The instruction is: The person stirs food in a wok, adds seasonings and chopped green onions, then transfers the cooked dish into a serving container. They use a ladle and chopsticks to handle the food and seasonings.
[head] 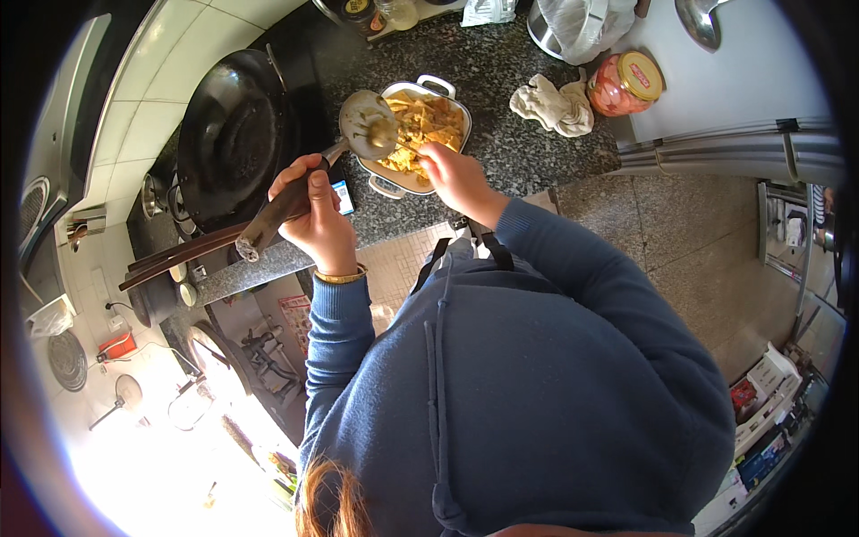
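My left hand [319, 215] grips the thick wooden handle of a metal ladle [356, 111]. The ladle's sauce-smeared bowl hangs over the left side of a white dark-rimmed serving dish [382, 181] with two loop handles. Yellow-brown cooked food [429, 124] fills the dish. My right hand [456, 178], above the dish's near right side, pinches a thin-handled utensil, apparently a small spoon [382, 133], whose head is at the ladle's bowl. Long brown sticks [188, 255], seemingly chopsticks, extend left from behind the ladle handle; whether my left hand holds them I cannot tell.
A black wok [231, 134] sits at the left. A card with a printed code [342, 197] lies on the speckled stone counter [496, 161]. Rightward are a crumpled cloth [553, 106], a yellow-lidded jar [624, 84] and a bag-covered metal container [580, 30]. Another ladle [698, 23] lies top right.
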{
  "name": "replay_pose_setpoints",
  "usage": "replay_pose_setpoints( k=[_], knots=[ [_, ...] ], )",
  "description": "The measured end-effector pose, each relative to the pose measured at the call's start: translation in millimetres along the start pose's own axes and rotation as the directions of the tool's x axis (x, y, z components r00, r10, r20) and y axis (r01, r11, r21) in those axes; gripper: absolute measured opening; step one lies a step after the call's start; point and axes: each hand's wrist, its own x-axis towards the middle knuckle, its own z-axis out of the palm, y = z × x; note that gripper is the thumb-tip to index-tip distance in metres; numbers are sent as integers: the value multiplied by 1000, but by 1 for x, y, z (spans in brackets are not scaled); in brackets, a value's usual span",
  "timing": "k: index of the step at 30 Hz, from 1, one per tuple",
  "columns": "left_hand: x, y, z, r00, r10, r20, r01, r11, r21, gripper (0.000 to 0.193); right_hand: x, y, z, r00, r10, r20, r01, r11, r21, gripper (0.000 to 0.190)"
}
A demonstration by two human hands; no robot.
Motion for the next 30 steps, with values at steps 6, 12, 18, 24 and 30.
replay_pose_setpoints(
  k=[6, 12, 18, 24, 30],
  knots=[
    [4, -1, -6, 1000, 9, 0, -9, 999, 38, 16, -2, -3, -11, 1000, 1, -28, -2, 1000, -10, 18],
    [4, 2, -6, 999, 40, -4, -40, 999, 25, 16, -10, 20, -10, 999, -53, 5, 54, 998, -35, 12],
    [0, 2, -7, 999, 19, 39, -22, 996, 86, 17, 21, 2, -7, 989, -151, 9, 151, 983, -104, 17],
    [-8, -5, -16, 993, 65, 95, -80, 985, 155, 22, 9, 7, -21, 998, -46, 47, 55, 978, -199, 12],
    [-8, -2, -13, 991, 69, 117, -87, 984, 158, 19, 23, -5, -12, 993, -108, 53, 117, 970, -211, 11]
  ],
)
